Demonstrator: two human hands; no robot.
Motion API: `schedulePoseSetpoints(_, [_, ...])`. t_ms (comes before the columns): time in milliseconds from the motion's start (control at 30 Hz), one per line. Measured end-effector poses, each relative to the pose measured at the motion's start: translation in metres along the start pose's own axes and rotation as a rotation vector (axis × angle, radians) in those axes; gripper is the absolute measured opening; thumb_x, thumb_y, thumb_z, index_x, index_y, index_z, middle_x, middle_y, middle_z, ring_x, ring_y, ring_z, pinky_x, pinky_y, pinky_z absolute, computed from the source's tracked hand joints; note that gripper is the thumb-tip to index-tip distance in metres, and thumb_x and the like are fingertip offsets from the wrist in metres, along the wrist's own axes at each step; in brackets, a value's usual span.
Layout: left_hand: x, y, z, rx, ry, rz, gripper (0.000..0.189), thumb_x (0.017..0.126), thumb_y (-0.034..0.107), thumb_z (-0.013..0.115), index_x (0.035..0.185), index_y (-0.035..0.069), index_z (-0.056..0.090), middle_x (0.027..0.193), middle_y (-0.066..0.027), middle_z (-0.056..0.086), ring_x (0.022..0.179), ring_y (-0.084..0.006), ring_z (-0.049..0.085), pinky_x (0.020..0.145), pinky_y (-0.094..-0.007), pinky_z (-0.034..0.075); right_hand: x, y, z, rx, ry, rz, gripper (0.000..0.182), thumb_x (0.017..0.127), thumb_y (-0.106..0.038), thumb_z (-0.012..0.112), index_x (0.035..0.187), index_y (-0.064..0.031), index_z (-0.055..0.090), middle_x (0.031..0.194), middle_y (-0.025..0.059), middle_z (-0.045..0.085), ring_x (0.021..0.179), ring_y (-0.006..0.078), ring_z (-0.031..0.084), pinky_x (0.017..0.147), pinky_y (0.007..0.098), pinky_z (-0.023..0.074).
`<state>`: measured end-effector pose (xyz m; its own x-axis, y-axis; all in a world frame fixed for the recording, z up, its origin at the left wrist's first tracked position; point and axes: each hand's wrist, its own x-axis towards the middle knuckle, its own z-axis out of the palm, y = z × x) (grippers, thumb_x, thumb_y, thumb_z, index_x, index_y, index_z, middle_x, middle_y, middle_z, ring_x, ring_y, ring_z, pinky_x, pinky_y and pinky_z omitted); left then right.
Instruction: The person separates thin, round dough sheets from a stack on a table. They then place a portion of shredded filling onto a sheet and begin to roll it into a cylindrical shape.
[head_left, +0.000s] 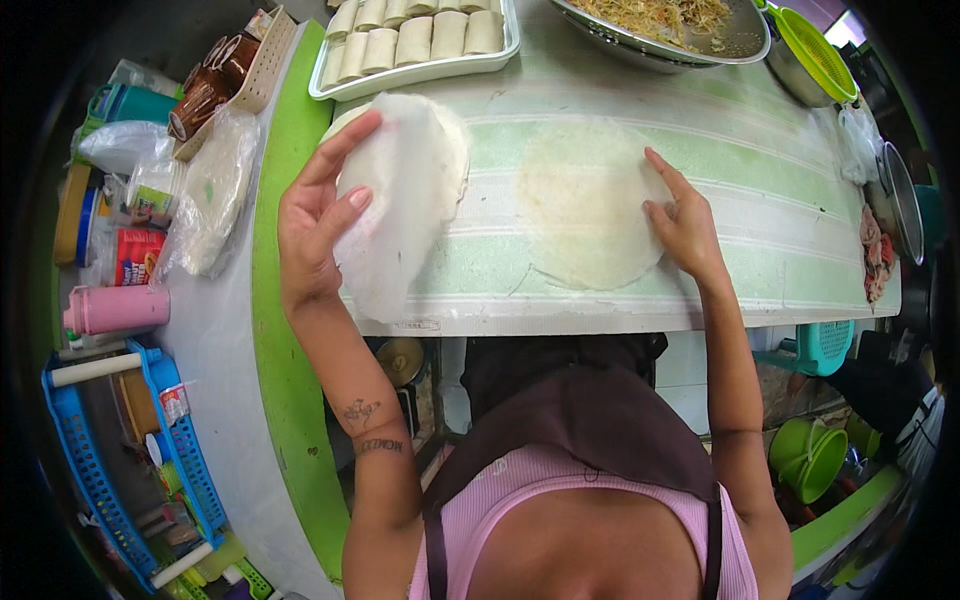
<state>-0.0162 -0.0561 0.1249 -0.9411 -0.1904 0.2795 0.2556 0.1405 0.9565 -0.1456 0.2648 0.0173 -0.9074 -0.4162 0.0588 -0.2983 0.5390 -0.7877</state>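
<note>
My left hand holds a thin, translucent round spring roll wrapper between thumb and fingers. That sheet is blurred and hangs tilted over a stack of pale wrappers, its lower end near the table's front edge. Flat on the striped tabletop lies a single round wrapper. At its right rim is my right hand, thumb and forefinger apart, with the fingertips on or just above the sheet. Behind the stack, a white tray carries rows of rolled wrappers.
A metal colander of shredded filling stands at the back. Right of it are a steel bowl with a green strainer and a crumpled cloth. On the left ledge lie bagged wrappers, a pink tumbler and a blue basket.
</note>
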Motion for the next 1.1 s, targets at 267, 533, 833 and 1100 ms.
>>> schedulePoseSetpoints(267, [0.057,0.032,0.056,0.066,-0.643,0.051,0.049,0.078,0.008,0.056,0.126,-0.003,0.052,0.127,-0.0113,0.055,0.119,-0.0186,0.049,0.102,-0.0315,0.035,0.017,-0.047,-0.027,0.109,0.049,-0.368,0.077,0.072,-0.018,0.077,0.138,-0.0134,0.039,0.136,0.0127,0.044,0.117,0.0262,0.048,0.096,0.0381,0.0421])
schedulePoseSetpoints(533, [0.108,0.003,0.083,0.465,-0.696,-0.038,0.05,0.081,0.002,0.061,0.13,0.009,0.053,0.106,-0.0033,0.065,0.09,-0.0081,0.057,0.08,-0.0209,0.046,0.072,-0.053,-0.046,0.61,-0.31,-0.286,0.017,0.082,-0.019,0.071,0.085,-0.0052,0.063,0.075,-0.0038,0.061,0.072,0.0035,0.055,0.069,0.0193,0.0443])
schedulePoseSetpoints(833, [0.117,-0.012,0.091,0.578,-0.302,0.419,0.027,0.078,0.004,0.068,0.104,0.011,0.07,0.084,-0.0016,0.07,0.074,-0.0082,0.061,0.07,-0.0213,0.05,0.083,-0.059,-0.081,0.138,0.006,-0.499,0.018,0.081,-0.014,0.069,0.089,0.0003,0.061,0.082,0.0024,0.062,0.086,0.0106,0.057,0.08,0.0252,0.0453])
schedulePoseSetpoints(1100, [-0.008,-0.093,0.113,0.683,-0.325,0.428,0.027,0.067,-0.006,0.067,0.09,0.008,0.07,0.076,-0.0056,0.065,0.071,-0.0195,0.061,0.067,-0.0313,0.049,-0.012,-0.006,-0.02,-0.071,-0.099,-0.325,0.011,0.073,0.0,0.065,0.082,-0.0058,0.063,0.083,0.005,0.066,0.084,0.0242,0.062,0.095,0.0411,0.0397])
